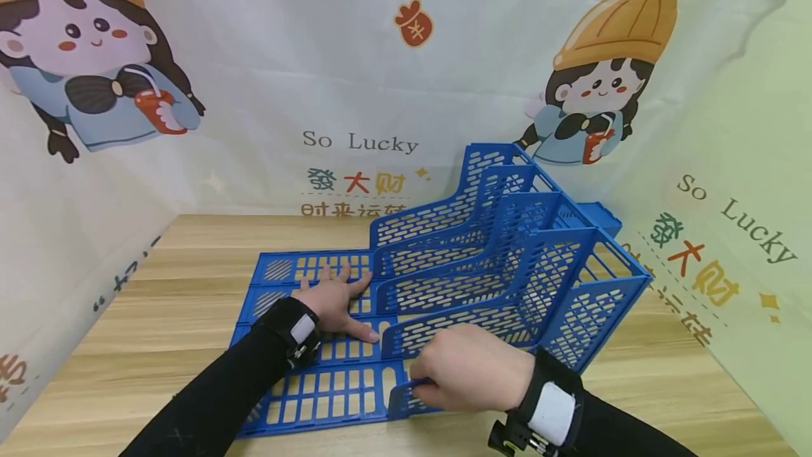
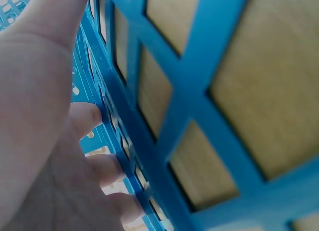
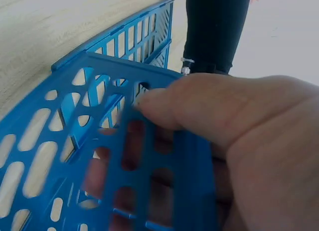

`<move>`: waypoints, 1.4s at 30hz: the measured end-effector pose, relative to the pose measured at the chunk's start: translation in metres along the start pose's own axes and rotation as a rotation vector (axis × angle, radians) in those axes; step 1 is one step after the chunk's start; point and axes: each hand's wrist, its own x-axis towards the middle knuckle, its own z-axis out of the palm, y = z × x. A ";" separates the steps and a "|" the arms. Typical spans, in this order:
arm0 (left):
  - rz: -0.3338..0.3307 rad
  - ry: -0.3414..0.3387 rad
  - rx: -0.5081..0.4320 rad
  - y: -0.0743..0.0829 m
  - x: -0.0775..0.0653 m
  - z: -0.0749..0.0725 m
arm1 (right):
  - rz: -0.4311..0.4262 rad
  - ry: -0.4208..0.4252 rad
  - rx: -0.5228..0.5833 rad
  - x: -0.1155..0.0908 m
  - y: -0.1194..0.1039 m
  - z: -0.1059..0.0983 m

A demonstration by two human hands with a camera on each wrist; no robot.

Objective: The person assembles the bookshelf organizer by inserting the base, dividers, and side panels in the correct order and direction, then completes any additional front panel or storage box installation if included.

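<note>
A blue plastic file rack (image 1: pixel 550 196), with slotted dividers standing upright, fills the middle and right of the head view. Its flat grid panels (image 1: pixel 320 367) stretch out to the left on the table. Spread over these panels is my left hand (image 1: pixel 330 302), fingers apart, thumb pointing at the dividers. The left wrist view has that hand (image 2: pixel 35 121) close against the blue lattice. My right hand (image 1: pixel 472 367) grips the low end of the nearest divider. In the right wrist view, its thumb (image 3: pixel 164 109) presses one face while fingers show through the slots behind.
The rack stands on a wood-grain table (image 1: pixel 158 316). A pale printed cloth (image 1: pixel 254 76) with cartoon figures hangs behind and along both sides. A small blue tab (image 1: pixel 599 217) sticks out at the rack's back right. Both wrists wear black straps.
</note>
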 end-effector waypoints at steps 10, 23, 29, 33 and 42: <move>-0.005 -0.004 0.045 0.005 -0.005 -0.006 | -0.006 0.084 -0.040 0.006 -0.010 0.016; 0.058 0.010 -0.069 -0.008 -0.016 0.007 | 0.045 0.053 -0.117 0.004 -0.016 0.026; 0.160 0.100 -0.080 -0.046 -0.046 -0.007 | 0.032 0.103 -0.136 0.003 -0.022 0.003; 0.120 0.099 -0.069 -0.088 -0.070 -0.022 | 0.075 0.165 -0.150 0.025 -0.029 -0.043; 0.040 -0.043 -0.093 -0.110 -0.079 -0.010 | 0.326 0.250 -0.039 0.120 -0.040 -0.136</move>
